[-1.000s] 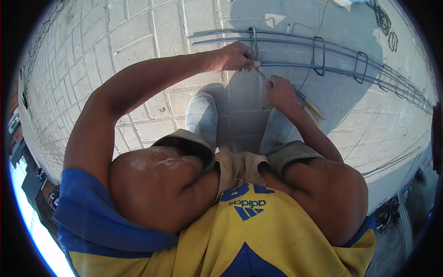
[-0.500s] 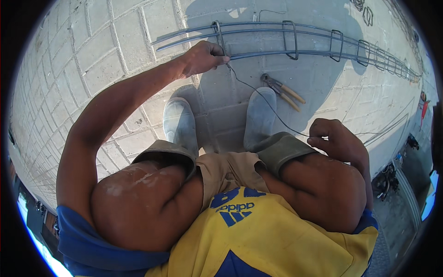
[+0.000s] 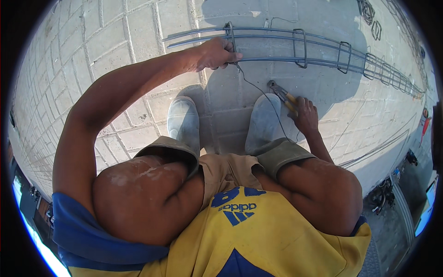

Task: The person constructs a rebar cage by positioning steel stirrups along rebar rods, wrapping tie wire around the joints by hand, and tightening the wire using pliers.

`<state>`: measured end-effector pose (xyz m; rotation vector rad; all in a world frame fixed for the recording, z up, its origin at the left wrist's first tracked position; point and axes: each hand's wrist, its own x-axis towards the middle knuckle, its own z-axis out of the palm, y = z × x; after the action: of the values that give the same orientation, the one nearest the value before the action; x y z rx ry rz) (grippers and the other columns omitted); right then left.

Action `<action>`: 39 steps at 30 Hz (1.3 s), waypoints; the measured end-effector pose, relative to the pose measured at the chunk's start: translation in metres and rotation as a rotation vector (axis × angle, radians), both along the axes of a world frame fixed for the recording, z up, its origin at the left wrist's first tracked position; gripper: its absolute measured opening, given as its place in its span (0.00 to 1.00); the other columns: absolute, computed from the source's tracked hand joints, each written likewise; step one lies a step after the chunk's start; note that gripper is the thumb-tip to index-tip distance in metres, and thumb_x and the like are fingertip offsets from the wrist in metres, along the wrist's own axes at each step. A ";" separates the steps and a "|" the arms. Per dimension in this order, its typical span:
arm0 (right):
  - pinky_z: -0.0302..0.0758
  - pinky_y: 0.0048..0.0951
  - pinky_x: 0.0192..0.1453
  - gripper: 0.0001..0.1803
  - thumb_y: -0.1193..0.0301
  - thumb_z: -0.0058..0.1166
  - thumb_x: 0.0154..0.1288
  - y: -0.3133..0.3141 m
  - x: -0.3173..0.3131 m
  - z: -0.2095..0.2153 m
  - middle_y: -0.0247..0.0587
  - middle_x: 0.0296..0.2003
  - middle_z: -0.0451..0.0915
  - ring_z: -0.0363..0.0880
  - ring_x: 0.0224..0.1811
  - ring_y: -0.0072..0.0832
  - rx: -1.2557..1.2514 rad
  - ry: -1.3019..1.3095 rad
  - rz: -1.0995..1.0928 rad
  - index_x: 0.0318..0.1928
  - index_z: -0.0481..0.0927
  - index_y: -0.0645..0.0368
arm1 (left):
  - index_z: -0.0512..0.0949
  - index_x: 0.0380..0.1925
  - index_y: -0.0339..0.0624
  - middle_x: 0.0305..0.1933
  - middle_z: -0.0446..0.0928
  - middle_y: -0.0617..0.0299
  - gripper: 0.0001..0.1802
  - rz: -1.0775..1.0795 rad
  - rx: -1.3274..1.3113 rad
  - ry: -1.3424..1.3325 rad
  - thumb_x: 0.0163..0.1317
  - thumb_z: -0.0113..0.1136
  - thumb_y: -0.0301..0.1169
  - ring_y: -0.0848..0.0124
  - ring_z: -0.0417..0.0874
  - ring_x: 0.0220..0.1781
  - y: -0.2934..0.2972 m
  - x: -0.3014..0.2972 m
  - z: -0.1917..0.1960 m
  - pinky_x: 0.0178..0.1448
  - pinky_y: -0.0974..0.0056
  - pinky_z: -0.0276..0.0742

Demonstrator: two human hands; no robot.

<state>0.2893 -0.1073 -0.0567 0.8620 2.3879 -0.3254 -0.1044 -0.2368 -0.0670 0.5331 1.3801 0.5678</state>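
My left hand (image 3: 222, 53) is closed at the stirrup (image 3: 232, 37) nearest the left end of a long rebar cage (image 3: 277, 59), pinching it where it meets the near bar. A thin tie wire (image 3: 254, 86) hangs from that joint and curves down past my right boot. My right hand (image 3: 305, 115) is closed round the handle ends of end-cutting pincers (image 3: 278, 90), which have a dark metal head and yellow-brown grips. The pincers lie on the paving just beyond the right boot; my fingers hide part of the grips.
The cage curves off to the far right, with several stirrups along it. Loose stirrups (image 3: 367, 13) lie at the top right. Long thin wires (image 3: 378, 148) rest on the paving to the right. My grey boots (image 3: 182, 121) stand on the blocks below the cage.
My right hand has let go of the tie wire and moved left and forward onto the pincers' handles. The wire's free end now droops near my right knee. My left hand keeps its grip.
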 end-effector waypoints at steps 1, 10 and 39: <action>0.73 0.51 0.58 0.37 0.63 0.71 0.52 0.008 0.002 -0.006 0.50 0.53 0.74 0.74 0.58 0.50 -0.094 -0.010 0.018 0.60 0.66 0.57 | 0.77 0.26 0.43 0.19 0.71 0.67 0.18 0.025 0.019 0.021 0.66 0.63 0.46 0.79 0.65 0.20 0.000 -0.001 -0.009 0.24 0.70 0.58; 0.78 0.48 0.42 0.26 0.72 0.54 0.59 0.018 -0.031 0.060 0.59 0.36 0.80 0.83 0.37 0.51 -0.308 0.078 -0.251 0.58 0.63 0.62 | 0.78 0.25 0.44 0.18 0.72 0.67 0.19 -0.029 0.072 0.131 0.65 0.64 0.47 0.80 0.64 0.18 0.042 -0.044 0.002 0.23 0.71 0.57; 0.62 0.71 0.65 0.24 0.76 0.50 0.57 -0.028 -0.227 0.132 0.52 0.66 0.62 0.61 0.70 0.53 -0.080 -0.220 -0.020 0.57 0.74 0.63 | 0.80 0.24 0.36 0.17 0.71 0.62 0.18 0.026 0.079 0.006 0.66 0.60 0.40 0.74 0.65 0.17 0.045 -0.043 -0.032 0.20 0.64 0.59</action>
<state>0.0626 -0.1358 0.0756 0.8402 2.1502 -0.3142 -0.1477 -0.1914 -0.0986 0.5817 1.3759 0.6445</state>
